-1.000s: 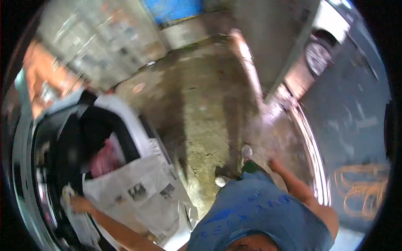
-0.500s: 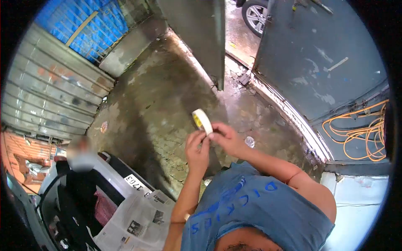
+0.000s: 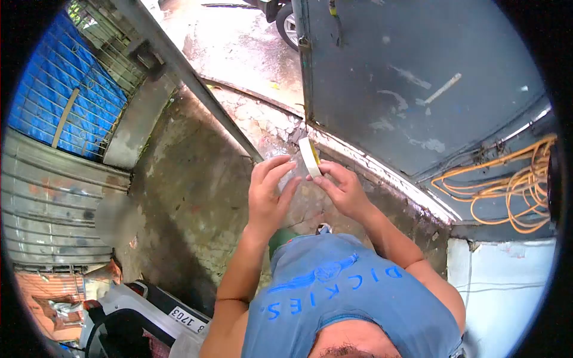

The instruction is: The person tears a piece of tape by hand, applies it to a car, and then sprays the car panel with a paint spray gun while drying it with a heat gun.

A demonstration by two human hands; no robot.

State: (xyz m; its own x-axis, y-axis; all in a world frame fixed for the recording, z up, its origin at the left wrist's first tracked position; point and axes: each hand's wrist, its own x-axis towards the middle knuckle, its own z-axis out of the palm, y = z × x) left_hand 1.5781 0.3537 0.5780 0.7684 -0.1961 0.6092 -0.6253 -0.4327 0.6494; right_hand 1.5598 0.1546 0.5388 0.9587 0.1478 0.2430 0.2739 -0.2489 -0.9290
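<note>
A roll of masking tape, pale on its outer edge with yellow showing at the core, is held upright in front of my chest. My right hand pinches its lower end between thumb and fingers. To the left of the roll, my left hand is raised with its fingers apart and a gap between it and the tape. No strip of tape is clearly visible between the two hands.
At lower left stands a vehicle part with a number plate. A grey metal door is on the right, near a coiled orange hose or cable. Beyond the doorway shows a car wheel. The concrete floor looks damp.
My left hand has come off the tape roll and moved left. The roll has shifted right and turned in my right hand. My view has swung toward the doorway.
</note>
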